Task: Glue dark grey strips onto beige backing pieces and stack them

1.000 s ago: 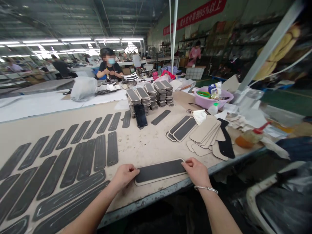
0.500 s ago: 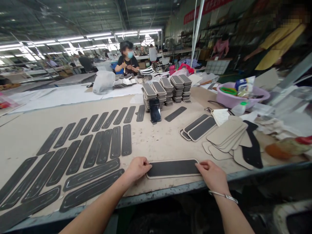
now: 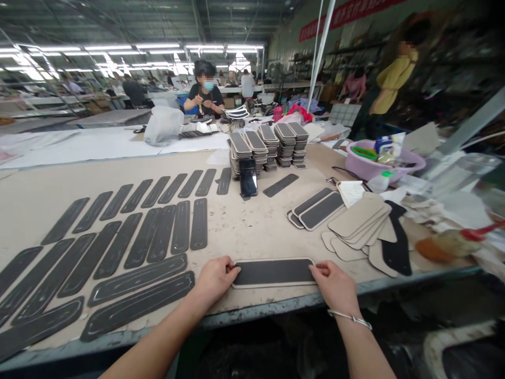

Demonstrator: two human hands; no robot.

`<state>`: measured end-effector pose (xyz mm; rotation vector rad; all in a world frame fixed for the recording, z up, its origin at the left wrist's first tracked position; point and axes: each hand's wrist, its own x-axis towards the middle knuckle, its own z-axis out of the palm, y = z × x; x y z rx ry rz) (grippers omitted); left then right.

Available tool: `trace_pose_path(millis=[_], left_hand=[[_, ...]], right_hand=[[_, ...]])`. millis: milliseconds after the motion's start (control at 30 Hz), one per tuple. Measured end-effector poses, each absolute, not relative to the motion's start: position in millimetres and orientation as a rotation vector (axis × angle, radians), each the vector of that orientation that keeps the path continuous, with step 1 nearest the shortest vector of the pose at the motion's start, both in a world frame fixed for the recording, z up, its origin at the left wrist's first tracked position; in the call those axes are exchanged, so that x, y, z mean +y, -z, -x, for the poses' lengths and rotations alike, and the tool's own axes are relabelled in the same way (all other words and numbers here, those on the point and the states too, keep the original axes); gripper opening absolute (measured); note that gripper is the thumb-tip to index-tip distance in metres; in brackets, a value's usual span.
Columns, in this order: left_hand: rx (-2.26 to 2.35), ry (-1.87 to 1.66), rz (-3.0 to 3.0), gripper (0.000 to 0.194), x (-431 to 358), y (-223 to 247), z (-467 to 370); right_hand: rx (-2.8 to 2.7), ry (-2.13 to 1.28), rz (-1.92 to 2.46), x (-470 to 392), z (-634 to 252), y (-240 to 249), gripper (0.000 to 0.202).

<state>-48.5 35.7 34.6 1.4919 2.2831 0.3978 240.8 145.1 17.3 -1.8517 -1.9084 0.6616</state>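
Note:
A long dark panel with a pale border [image 3: 274, 272] lies flat near the table's front edge. My left hand [image 3: 219, 276] pinches its left end between thumb and fingers. At the right end, my right hand [image 3: 333, 281] is closed on the panel's edge in the same way. Left of my hands lie several dark strips [image 3: 142, 279] with shiny marks, in slanting rows. To the right are a few pale-bordered dark panels [image 3: 321, 209] and a fan of beige pieces [image 3: 357, 221].
Stacks of bordered panels [image 3: 286, 145] stand at the table's back, a black phone [image 3: 248, 179] leaning against them. A purple basin [image 3: 355, 160] and an orange-brown bottle [image 3: 437, 246] are at right. A masked person [image 3: 205, 97] sits across; another person in yellow [image 3: 394, 79] stands back right.
The whole table scene has shifted slightly left in view. Both hands keep their hold on the panel's ends. The person in yellow appears farther left and more upright.

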Motion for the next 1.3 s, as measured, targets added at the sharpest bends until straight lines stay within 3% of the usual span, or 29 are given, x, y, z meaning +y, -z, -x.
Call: trace_pose_path(millis=[133,300,567,800,967,1133,1300], left_hand=[[2.298,-0.517,-1.453,0.037,27,-33,53],[1.978,-0.828,-2.001,0.024,1,-22,55],[1.866,-0.806,-2.262,0.026,-9,-14,50],[1.836,-0.835,-2.308,0.025,-8,-12,53],[1.826,-0.814,-2.362,0.025,-8,-11,54],[1.832,-0.831,-2.387,0.023,-7,-11,55],[1.824,-0.909,-2.405,0.021,-7,-10,54]], right_hand=[[-1.914,-0.655,1.859,147,-242,-14,0.028],[-1.935,-0.635,1.888,150,-243,-12,0.031],[-1.928,-0.636,1.853,145,-241,-12,0.029],[-2.064,-0.329,1.691,142,-249,-11,0.032],[-2.142,-0.104,1.526,114,-211,-33,0.046],[-2.624,-0.338,1.066,67,-121,-35,0.058],[-2.742,-0.413,1.136,59,-109,-23,0.064]])
